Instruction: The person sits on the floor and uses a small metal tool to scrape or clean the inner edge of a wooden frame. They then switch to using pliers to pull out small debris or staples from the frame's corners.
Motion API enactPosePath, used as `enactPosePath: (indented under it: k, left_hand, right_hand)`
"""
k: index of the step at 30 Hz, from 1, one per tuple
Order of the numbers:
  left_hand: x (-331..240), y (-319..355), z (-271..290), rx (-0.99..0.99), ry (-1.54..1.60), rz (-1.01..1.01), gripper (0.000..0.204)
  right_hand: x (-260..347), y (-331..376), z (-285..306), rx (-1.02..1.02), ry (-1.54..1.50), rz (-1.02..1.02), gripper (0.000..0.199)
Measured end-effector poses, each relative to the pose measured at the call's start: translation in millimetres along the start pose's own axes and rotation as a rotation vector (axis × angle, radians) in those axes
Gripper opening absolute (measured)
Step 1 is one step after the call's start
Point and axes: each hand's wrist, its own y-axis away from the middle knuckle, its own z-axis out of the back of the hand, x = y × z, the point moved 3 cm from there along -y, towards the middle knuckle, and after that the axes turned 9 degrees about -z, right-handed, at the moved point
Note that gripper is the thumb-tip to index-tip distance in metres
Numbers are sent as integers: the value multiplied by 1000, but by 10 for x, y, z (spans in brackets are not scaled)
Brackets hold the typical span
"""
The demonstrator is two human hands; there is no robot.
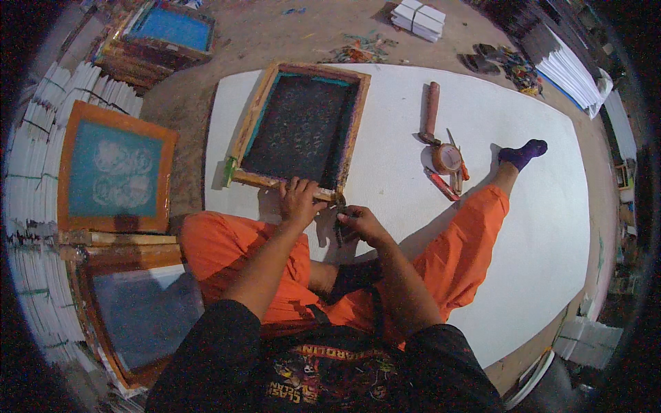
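A wooden screen-printing frame (358, 113) with dark mesh and faint small marks lies tilted in front of me on a white board. Over its near edge, close to the near right corner, curl the fingers of my left hand (299, 201). My right hand (365, 226) is closed just beside that corner, pinching a dark narrow strip (339, 236) that hangs downward. What kind of thing the strip is, I cannot make out. Green tape (228, 172) covers the frame's near left corner.
On the white board (537, 227) to the right lie a wooden-handled tool (431, 110), a tape roll (447, 158) and a red cutter (441, 184). More screen frames (169, 175) and paper stacks (45, 179) stand at left. My outstretched leg (475, 234) crosses the board.
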Motion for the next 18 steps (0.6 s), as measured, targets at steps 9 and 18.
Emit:
enactPosePath:
  k: [9, 18]
  left_hand:
    - [18, -7, -35, -18, 0, -8, 65]
    - [-8, -36, -18, -11, 23, -10, 65]
  right_hand:
    - [245, -116, 295, 113, 218, -25, 42]
    - [314, -172, 354, 181, 221, -154, 46]
